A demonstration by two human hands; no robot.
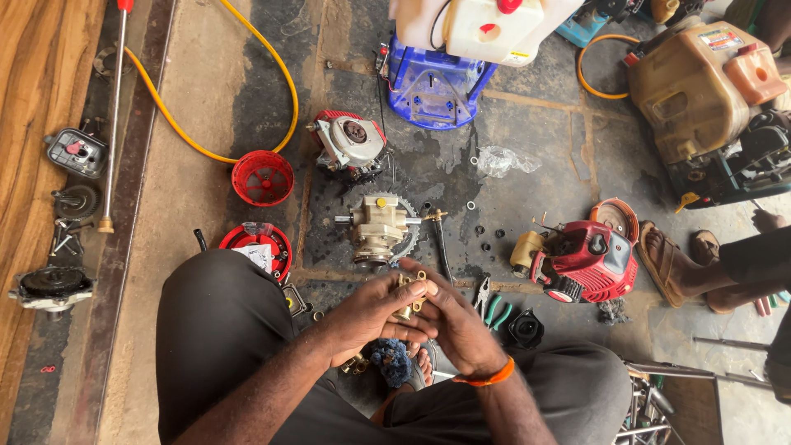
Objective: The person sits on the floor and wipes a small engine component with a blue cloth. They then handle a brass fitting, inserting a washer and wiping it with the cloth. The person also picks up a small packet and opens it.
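Brass fitting in both hands' fingers, pump just beyond

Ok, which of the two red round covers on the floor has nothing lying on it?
The farther red cover, beside the yellow hose. The nearer red cover, by the knee, has a small clear packet on it.

Even daylight on my feed, sharp through the middle, bent at the edges.

Light's soft and diffuse, I see no hard shadows, only faint dark pooling under the pump and the red engine. The white tank up top runs bright, close to washed out, and the plastic bag throws a little glare. The hands read crisp, no motion blur. Wide lens: I'm watching the wand and the wood strip on the left lean and curve. Corners go slightly softer.
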